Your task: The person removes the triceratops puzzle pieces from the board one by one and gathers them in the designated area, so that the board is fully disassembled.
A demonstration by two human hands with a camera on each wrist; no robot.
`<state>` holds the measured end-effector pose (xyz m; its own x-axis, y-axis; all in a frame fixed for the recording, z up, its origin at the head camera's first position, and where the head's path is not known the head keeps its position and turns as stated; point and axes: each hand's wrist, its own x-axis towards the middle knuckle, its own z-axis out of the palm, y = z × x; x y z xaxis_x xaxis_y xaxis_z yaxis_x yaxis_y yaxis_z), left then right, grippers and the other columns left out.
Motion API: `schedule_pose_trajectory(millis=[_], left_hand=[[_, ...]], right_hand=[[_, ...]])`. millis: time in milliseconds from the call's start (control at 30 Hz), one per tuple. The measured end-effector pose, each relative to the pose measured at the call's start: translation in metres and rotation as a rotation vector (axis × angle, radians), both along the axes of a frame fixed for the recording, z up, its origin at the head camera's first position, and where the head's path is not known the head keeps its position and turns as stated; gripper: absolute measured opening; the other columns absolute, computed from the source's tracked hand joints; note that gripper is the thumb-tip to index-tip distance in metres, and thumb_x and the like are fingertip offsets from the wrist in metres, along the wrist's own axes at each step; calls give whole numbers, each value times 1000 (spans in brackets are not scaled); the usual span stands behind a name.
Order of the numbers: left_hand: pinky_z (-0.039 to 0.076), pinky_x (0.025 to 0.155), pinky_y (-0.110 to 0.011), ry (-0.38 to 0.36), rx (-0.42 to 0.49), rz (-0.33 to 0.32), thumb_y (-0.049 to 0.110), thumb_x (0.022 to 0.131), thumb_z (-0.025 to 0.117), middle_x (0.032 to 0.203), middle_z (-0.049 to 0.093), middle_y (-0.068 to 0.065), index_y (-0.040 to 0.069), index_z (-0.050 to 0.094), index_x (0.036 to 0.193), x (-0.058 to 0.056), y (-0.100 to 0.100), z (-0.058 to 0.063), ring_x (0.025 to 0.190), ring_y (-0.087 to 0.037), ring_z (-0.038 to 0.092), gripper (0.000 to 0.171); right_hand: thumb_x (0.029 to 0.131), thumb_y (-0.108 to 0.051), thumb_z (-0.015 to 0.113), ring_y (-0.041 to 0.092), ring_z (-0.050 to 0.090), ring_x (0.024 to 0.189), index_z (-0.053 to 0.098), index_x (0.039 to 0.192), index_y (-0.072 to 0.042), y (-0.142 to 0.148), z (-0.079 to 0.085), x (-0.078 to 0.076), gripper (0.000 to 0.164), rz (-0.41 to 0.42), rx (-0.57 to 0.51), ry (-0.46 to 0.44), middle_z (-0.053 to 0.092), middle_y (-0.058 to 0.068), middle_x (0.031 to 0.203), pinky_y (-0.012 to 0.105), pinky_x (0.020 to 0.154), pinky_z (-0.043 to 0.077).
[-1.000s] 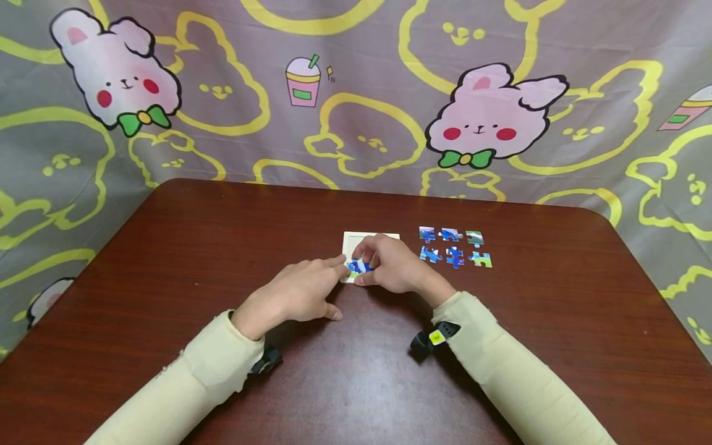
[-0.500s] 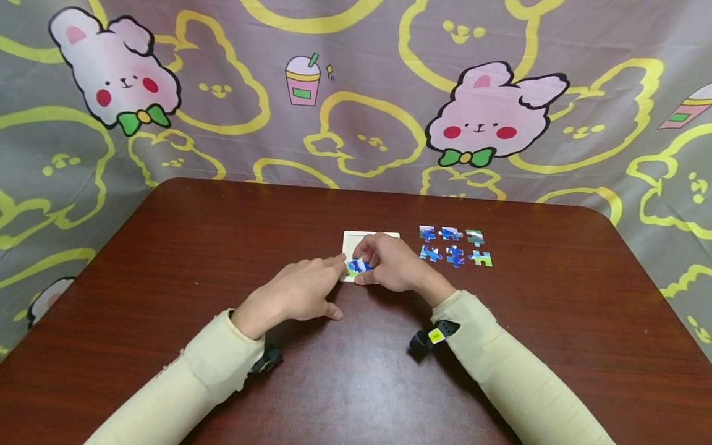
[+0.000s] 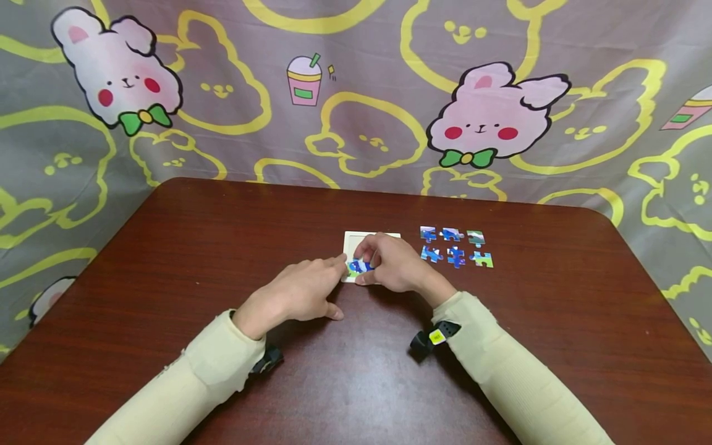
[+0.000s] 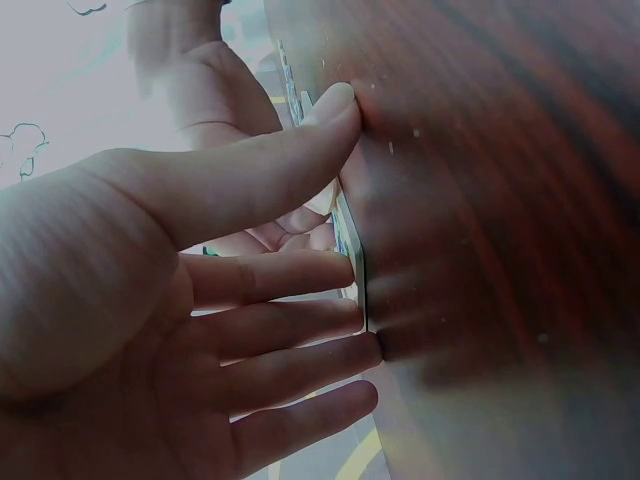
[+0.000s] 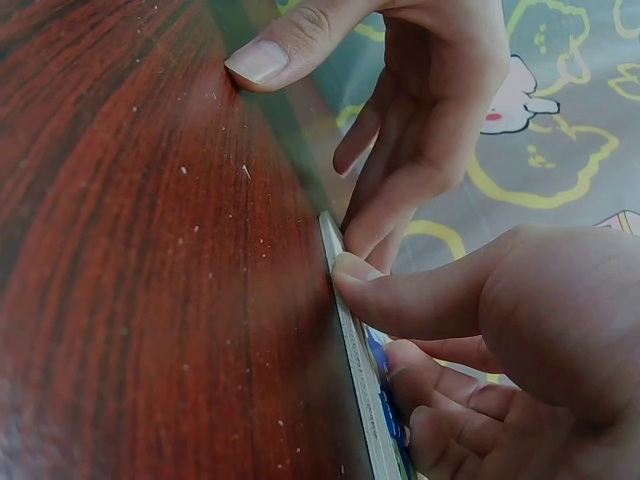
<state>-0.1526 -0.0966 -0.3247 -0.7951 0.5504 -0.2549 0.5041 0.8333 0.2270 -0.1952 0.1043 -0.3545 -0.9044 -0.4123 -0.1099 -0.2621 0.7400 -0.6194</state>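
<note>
A small cream puzzle frame (image 3: pixel 356 234) lies flat on the table, with blue and green puzzle pieces (image 3: pixel 359 266) in its near left part. My left hand (image 3: pixel 300 288) has its fingers stretched out, fingertips at the frame's left edge; its thumb is apart and down by the tabletop. Over the frame, my right hand (image 3: pixel 394 264) bends its fingers onto a blue puzzle piece (image 5: pixel 384 398), with the thumb at the frame's near edge. The right hand hides the right part of the frame.
Right of the frame, several loose puzzle pieces (image 3: pixel 455 256) lie in two rows on the brown wooden table (image 3: pixel 250 216). Behind the table hangs a patterned cloth (image 3: pixel 367 68) with rabbit drawings. Each wrist wears a black camera (image 3: pixel 425 341) on its sleeve.
</note>
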Motion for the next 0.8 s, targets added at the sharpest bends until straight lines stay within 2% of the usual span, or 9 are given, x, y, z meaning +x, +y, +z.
schedule_pose_trajectory(millis=[500, 800], left_hand=[[58, 97, -57, 2, -2, -1, 40, 86, 89, 168, 44, -18, 8, 63, 135, 0, 0, -1, 129, -40, 67, 65], [59, 94, -57, 3, 1, -3, 40, 86, 89, 167, 44, -18, 9, 65, 127, 1, 0, 0, 125, -41, 68, 57]], right_hand=[[85, -24, 91, 17, 65, 90, 71, 114, -14, 0, 0, 0, 37, 1, 22, 17, 69, 3, 103, 34, 85, 52], [84, -25, 92, 16, 67, 89, 71, 113, -16, 0, 1, 2, 36, -13, 32, 33, 71, 1, 103, 36, 85, 52]])
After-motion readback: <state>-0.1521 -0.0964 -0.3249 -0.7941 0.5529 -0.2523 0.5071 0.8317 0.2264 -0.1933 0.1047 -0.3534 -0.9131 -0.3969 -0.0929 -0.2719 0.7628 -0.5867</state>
